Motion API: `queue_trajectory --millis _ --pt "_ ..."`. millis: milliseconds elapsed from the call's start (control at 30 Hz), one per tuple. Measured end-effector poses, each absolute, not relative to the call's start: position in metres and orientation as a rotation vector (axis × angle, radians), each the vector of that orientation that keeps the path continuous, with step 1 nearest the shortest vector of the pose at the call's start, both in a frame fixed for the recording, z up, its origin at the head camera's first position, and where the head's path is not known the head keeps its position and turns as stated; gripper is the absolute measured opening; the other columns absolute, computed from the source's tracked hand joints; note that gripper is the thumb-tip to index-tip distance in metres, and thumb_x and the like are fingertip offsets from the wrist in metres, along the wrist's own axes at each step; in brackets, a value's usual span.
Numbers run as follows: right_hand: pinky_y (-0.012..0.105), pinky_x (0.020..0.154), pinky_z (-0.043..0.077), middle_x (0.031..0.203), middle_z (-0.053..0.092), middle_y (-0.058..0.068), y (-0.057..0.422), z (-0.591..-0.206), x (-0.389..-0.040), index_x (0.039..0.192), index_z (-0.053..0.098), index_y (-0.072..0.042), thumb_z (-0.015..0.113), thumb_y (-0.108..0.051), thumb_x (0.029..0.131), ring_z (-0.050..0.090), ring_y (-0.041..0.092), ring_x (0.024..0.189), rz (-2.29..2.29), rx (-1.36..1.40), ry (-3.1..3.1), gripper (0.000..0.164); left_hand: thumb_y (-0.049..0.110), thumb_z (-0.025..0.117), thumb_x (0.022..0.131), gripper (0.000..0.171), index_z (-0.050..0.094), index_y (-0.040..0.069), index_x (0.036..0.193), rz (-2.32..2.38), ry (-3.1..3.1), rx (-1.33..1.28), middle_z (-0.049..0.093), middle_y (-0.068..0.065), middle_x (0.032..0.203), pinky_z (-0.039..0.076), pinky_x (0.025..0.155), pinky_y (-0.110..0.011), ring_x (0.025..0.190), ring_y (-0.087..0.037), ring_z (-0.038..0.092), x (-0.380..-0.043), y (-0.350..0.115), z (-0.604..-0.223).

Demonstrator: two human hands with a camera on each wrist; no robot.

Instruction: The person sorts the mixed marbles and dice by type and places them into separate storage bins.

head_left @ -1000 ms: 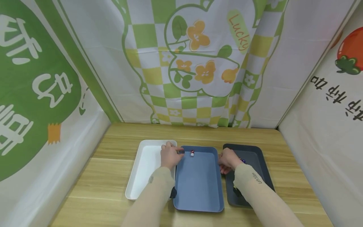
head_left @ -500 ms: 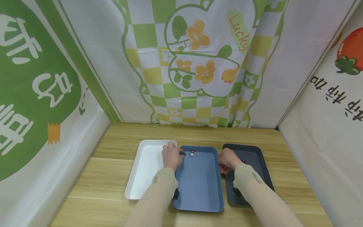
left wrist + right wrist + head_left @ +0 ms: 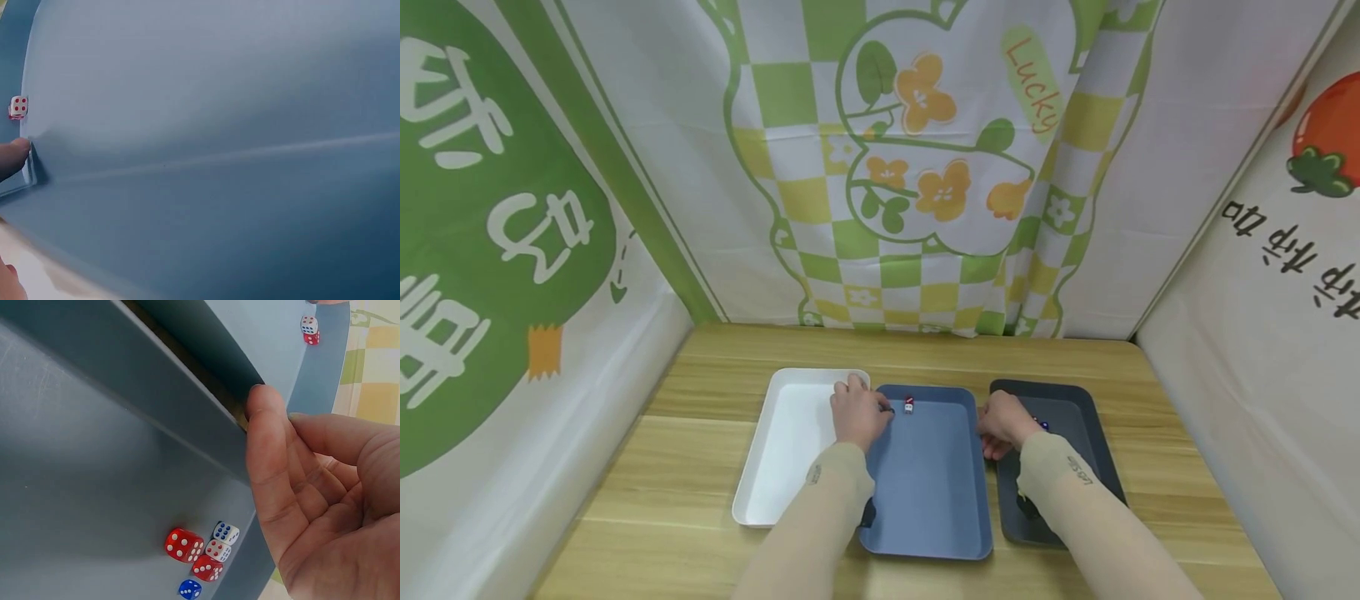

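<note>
My left hand (image 3: 855, 414) is at the back left corner of the blue tray (image 3: 932, 500). Its thumb and finger pinch a small dark thing (image 3: 890, 409); I cannot tell its kind. In the left wrist view the thumb (image 3: 12, 157) is close to the tray's inner corner. A white die (image 3: 19, 105) with red dots and a red die (image 3: 311, 339) sit together by the blue tray's back wall. My right hand (image 3: 1006, 419) pinches the blue tray's right rim, the index finger reaching into the gap beside the dark grey tray (image 3: 1037, 525).
In the dark grey tray, several red, white and blue dice (image 3: 206, 569) lie grouped near its back wall. A white tray (image 3: 782, 467) adjoins the blue one on the left. The wooden table (image 3: 685, 467) ends at a patterned curtain (image 3: 910, 275).
My left hand has slid slightly right and toward me at the blue tray's corner, and the small dark thing has moved with it. My right hand has stayed on the rim.
</note>
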State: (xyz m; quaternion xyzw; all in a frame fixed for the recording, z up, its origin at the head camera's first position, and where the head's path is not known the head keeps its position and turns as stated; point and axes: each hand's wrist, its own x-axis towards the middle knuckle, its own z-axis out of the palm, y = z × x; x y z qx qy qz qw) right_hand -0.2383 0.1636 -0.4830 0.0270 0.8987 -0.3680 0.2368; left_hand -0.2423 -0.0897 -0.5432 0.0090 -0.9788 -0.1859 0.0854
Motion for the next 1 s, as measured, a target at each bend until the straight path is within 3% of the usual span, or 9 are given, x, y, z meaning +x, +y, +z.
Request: queue_trajectory --millis 633,1000 --pt "0.033 0.048 0.056 0.059 0.066 0.014 0.164 -0.481 -0.236 0.072 0.062 0.002 0.060 0.004 0.093 0.064 0.017 0.046 -1.006 0.059 2.464 0.021 0.029 0.083 0.087 0.009 0.083 0.021 0.092 -1.141 -2.740 0.059 0.051 -0.010 0.113 0.034 0.090 -0.049 0.103 -0.032 0.037 -0.243 -0.126 -0.530" --pt "0.033 0.049 0.057 0.058 0.066 0.014 0.164 -0.476 -0.233 0.073 0.064 0.004 0.059 0.004 0.093 0.064 0.017 0.046 -1.007 0.037 2.468 0.020 0.025 0.082 0.087 0.012 0.083 0.014 0.093 -1.241 -2.721 0.150 0.052 -0.014 0.121 0.033 0.096 -0.052 0.110 -0.036 0.038 -0.237 -0.161 -0.532"
